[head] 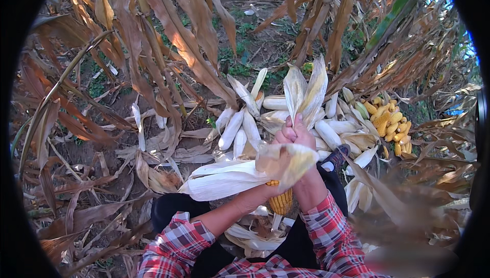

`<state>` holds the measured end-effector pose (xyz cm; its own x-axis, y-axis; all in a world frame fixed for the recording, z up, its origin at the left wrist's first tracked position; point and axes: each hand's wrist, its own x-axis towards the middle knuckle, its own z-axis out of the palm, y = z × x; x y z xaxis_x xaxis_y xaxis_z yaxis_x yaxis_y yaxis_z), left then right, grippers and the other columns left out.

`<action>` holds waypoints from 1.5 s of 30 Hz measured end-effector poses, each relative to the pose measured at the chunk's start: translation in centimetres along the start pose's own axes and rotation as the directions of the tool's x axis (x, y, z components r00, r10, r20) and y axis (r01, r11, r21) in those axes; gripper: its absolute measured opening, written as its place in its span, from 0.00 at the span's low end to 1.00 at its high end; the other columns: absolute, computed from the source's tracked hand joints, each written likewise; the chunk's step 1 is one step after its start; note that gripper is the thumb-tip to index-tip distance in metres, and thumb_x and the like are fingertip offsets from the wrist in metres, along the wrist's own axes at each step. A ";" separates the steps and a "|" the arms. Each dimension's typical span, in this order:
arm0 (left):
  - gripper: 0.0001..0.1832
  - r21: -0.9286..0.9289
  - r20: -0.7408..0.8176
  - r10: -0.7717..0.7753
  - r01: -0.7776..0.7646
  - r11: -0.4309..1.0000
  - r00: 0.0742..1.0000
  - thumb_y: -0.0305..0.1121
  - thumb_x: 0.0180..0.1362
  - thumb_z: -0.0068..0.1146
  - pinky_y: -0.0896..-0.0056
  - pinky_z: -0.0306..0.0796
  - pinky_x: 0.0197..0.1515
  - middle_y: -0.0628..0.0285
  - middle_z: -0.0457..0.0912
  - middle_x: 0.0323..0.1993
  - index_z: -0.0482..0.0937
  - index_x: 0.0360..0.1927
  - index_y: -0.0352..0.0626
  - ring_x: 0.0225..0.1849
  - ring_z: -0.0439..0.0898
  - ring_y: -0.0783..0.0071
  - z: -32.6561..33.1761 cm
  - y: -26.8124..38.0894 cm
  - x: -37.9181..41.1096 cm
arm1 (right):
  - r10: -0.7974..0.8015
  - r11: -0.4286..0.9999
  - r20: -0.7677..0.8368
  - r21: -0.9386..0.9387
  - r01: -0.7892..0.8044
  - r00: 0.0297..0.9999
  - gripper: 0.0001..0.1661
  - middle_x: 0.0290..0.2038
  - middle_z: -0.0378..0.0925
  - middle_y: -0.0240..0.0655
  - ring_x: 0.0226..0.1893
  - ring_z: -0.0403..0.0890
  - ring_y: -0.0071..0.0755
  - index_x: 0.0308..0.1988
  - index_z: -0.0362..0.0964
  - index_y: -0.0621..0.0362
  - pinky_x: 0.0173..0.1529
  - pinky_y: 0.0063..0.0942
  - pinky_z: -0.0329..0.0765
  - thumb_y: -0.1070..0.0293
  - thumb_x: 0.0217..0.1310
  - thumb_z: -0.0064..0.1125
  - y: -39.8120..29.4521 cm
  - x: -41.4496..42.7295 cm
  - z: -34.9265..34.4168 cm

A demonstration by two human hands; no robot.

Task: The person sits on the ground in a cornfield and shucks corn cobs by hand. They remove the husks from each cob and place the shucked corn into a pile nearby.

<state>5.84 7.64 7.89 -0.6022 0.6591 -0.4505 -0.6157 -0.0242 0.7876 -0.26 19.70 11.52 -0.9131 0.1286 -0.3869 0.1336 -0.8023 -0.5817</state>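
My right hand [305, 137] is closed around pale, dry corn husk leaves [312, 90], which stand up above its fingers. My left hand is largely hidden behind a loose husk flap [300, 161]; its wrist [266, 192] shows below, and its grip cannot be seen. Beneath the flap, a yellow corn cob [281, 202] shows its bare, kernel-covered end between my forearms. White husk leaves [226, 180] spread from it to the left. Just beyond my hands lie several ears of corn still in their husks [231, 128].
Husked yellow cobs [390, 123] are piled at the right. Dry corn stalks and leaves [183, 48] rise at the far side and left. Stripped husks [256, 239] lie between my legs, near a dark patterned shoe [337, 157]. A blurred brown shape [405, 216] is at lower right.
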 end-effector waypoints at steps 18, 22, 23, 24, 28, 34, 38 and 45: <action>0.25 -0.198 -0.520 0.157 -0.298 0.934 0.839 0.25 0.50 0.62 0.70 0.69 0.51 0.60 0.76 0.47 0.69 0.54 0.36 0.47 0.75 0.72 -6.4 -0.8 0.8 | 0.063 0.491 0.590 -0.721 0.490 0.805 0.41 0.33 0.69 0.31 0.32 0.70 0.26 0.50 0.64 0.65 0.37 0.25 0.68 0.54 0.40 0.73 -0.5 0.9 -0.6; 0.26 -0.099 -0.482 0.183 -0.261 0.960 0.857 0.26 0.50 0.61 0.70 0.70 0.50 0.59 0.76 0.48 0.69 0.54 0.34 0.47 0.76 0.71 -6.6 -2.3 1.1 | 0.032 0.068 0.721 -0.693 0.718 0.692 0.41 0.42 0.71 0.44 0.45 0.72 0.46 0.50 0.65 0.66 0.50 0.39 0.68 0.61 0.37 0.74 3.8 -0.2 -0.2; 0.26 -0.073 -0.457 0.206 -0.267 0.961 0.866 0.26 0.50 0.61 0.70 0.70 0.50 0.58 0.76 0.48 0.69 0.54 0.34 0.47 0.76 0.71 -6.4 -2.9 1.2 | 0.028 -0.041 0.713 -0.699 0.714 0.701 0.36 0.44 0.71 0.47 0.47 0.71 0.50 0.49 0.66 0.66 0.51 0.39 0.68 0.64 0.39 0.71 4.5 -0.4 -0.2; 0.26 -0.004 -0.481 0.146 -0.168 0.986 0.864 0.28 0.51 0.61 0.70 0.70 0.49 0.58 0.75 0.49 0.69 0.55 0.34 0.49 0.75 0.71 -5.8 -2.3 1.0 | 0.018 -0.150 0.706 -0.698 0.700 0.708 0.31 0.46 0.71 0.50 0.48 0.71 0.53 0.47 0.68 0.66 0.52 0.39 0.69 0.66 0.40 0.68 4.8 -0.4 -0.2; 0.22 -0.108 -0.337 0.117 -0.162 0.981 0.934 0.32 0.55 0.58 0.71 0.70 0.48 0.59 0.74 0.50 0.70 0.54 0.38 0.50 0.74 0.72 -5.2 -2.9 1.6 | 0.004 -0.115 0.795 -0.602 0.790 0.607 0.19 0.44 0.72 0.48 0.46 0.73 0.49 0.40 0.71 0.64 0.48 0.39 0.70 0.74 0.42 0.62 5.5 0.1 -1.0; 0.19 -0.349 -0.241 -0.028 -0.060 0.935 0.970 0.37 0.62 0.52 0.70 0.70 0.51 0.59 0.73 0.50 0.69 0.53 0.41 0.51 0.73 0.72 -5.0 -1.4 1.1 | 0.014 0.062 0.793 -0.609 0.791 0.609 0.16 0.32 0.74 0.46 0.36 0.75 0.53 0.37 0.73 0.63 0.42 0.40 0.71 0.70 0.45 0.63 5.5 -0.7 -1.3; 0.21 -0.135 -0.281 0.186 -0.230 0.964 0.942 0.36 0.60 0.54 0.70 0.69 0.52 0.58 0.73 0.51 0.67 0.55 0.41 0.51 0.74 0.71 -7.0 -7.0 2.2 | 0.140 0.032 0.737 -0.670 0.741 0.661 0.18 0.34 0.75 0.48 0.38 0.75 0.54 0.37 0.72 0.63 0.42 0.39 0.72 0.67 0.45 0.65 5.4 -0.8 -0.7; 0.24 0.218 -0.439 0.242 -0.159 0.963 0.865 0.36 0.54 0.60 0.68 0.67 0.52 0.58 0.74 0.51 0.69 0.53 0.39 0.52 0.72 0.72 -5.3 -3.9 2.2 | -0.016 -0.018 0.824 -0.567 0.823 0.567 0.16 0.34 0.76 0.43 0.37 0.77 0.50 0.37 0.73 0.61 0.42 0.37 0.73 0.72 0.43 0.63 6.1 0.2 -1.5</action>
<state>4.25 5.22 1.56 -0.8934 0.2344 -0.3834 -0.3861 0.0361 0.9218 0.97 15.68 6.86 -0.8371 -0.3941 0.3795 -0.5359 0.4511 -0.7137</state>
